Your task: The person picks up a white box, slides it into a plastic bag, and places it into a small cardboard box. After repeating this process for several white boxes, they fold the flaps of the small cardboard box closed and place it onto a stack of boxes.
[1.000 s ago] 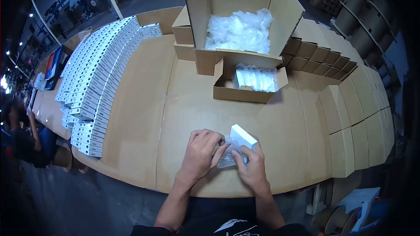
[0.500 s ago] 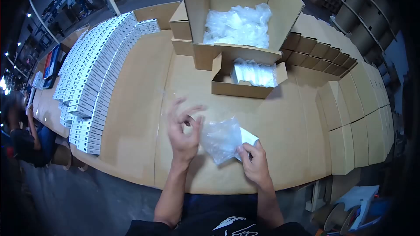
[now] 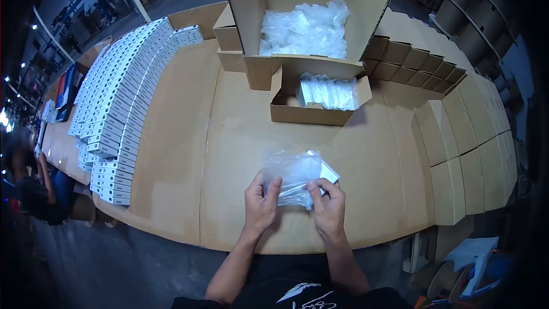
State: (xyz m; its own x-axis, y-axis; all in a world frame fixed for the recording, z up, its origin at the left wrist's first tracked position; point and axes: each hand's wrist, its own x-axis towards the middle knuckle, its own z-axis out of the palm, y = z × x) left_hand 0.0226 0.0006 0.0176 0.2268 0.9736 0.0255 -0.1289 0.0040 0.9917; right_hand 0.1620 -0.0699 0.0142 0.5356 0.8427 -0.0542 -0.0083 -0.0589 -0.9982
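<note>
A clear plastic bag [image 3: 290, 167] is stretched between my two hands over the cardboard-covered table [image 3: 229, 137]. My left hand [image 3: 263, 200] pinches its left side between thumb and fingers. At the right, my right hand [image 3: 327, 201] grips a small white box [image 3: 329, 175] together with the bag's edge. The box is partly covered by the bag, and its lower part is hidden behind my fingers. Beyond my hands stands an open carton [image 3: 311, 115] with a row of plastic-wrapped white packets [image 3: 330, 92] in it.
A large open box [image 3: 366, 11] full of clear plastic bags [image 3: 306, 30] stands behind the carton. Stacked small white boxes [image 3: 123, 103] line the left side. Brown cartons [image 3: 480, 154] are piled along the right. Another person [image 3: 34, 177] is at the far left.
My left hand has come in from the left, its raised fingers closing on the bag's left side. The bag is now held from both sides, with the white box still in my right hand.
</note>
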